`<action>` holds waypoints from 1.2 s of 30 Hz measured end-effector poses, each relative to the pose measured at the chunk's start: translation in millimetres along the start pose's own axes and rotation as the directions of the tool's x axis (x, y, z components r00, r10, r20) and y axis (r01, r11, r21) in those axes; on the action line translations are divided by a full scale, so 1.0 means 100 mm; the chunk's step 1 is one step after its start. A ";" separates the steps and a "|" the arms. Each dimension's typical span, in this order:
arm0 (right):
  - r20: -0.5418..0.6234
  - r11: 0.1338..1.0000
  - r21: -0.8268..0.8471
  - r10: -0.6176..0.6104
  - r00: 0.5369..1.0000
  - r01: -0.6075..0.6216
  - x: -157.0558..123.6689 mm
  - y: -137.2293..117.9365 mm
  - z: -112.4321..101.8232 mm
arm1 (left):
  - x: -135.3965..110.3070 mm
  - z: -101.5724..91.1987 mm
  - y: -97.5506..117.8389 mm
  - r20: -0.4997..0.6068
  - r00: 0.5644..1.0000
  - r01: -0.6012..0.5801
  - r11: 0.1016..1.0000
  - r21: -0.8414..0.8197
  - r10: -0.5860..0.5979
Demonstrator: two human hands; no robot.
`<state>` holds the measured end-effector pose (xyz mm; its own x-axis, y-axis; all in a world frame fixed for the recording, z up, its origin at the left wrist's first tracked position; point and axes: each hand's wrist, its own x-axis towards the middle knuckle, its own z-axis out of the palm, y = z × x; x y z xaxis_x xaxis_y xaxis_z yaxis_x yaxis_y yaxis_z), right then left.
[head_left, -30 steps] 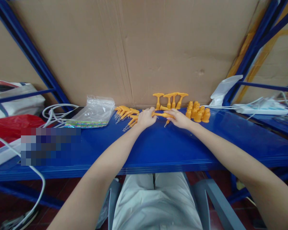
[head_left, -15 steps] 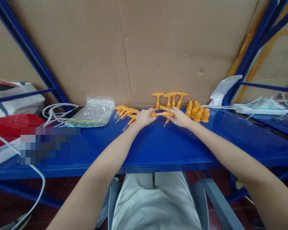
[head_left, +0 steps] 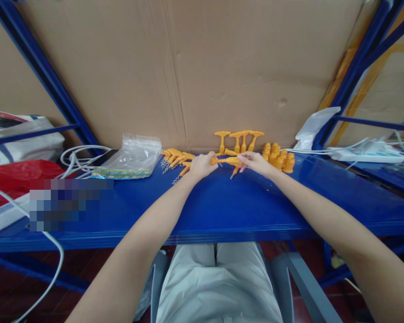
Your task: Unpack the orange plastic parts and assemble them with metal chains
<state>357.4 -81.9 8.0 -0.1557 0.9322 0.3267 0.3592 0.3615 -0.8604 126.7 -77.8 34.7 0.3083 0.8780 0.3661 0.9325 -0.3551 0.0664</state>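
Observation:
Both hands are on one orange plastic corkscrew (head_left: 230,160), which lies crosswise between them above the table. My left hand (head_left: 203,166) is closed round its handle end. At the other end, the fingers of my right hand (head_left: 256,162) pinch the wider sleeve part. Below the right fingers shows the metal spiral of another corkscrew (head_left: 234,171). Left of my left hand lies a pile of orange corkscrew handles (head_left: 175,156) with bare spirals. Behind the hands several T-shaped corkscrews (head_left: 243,140) stand upright. Orange sleeves (head_left: 283,160) stand grouped beyond the right hand.
The blue table (head_left: 229,206) has cardboard (head_left: 222,72) behind it. Clear plastic bags (head_left: 136,154) lie at left, near white cables (head_left: 74,157) and a red bag (head_left: 23,172). A white power strip (head_left: 366,153) is at right. Blue posts rise on both sides.
My right hand has shifted slightly right along the corkscrew, and its fingers are straighter, showing more of the sleeve. My left hand keeps its hold in nearly the same place.

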 end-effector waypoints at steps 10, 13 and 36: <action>0.087 0.987 0.106 0.109 0.990 -0.118 -0.05 -0.02 -0.03 | -0.02 -0.03 0.03 0.019 1.000 0.008 1.000 0.008 -0.008; 0.104 0.987 0.127 0.090 0.991 -0.103 -0.05 0.00 -0.04 | -0.03 -0.05 0.03 0.018 1.000 0.009 1.000 0.005 -0.009; 0.050 0.999 0.028 0.020 0.999 -0.021 0.05 0.17 -0.07 | 0.03 0.12 -0.06 -0.042 0.999 -0.034 0.999 0.014 0.034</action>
<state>369.1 -70.8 -1.7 -0.1947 0.9372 0.2893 0.3362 0.3408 -0.8780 124.9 -69.0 24.3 0.3319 0.8510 0.4071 0.9241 -0.3800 0.0410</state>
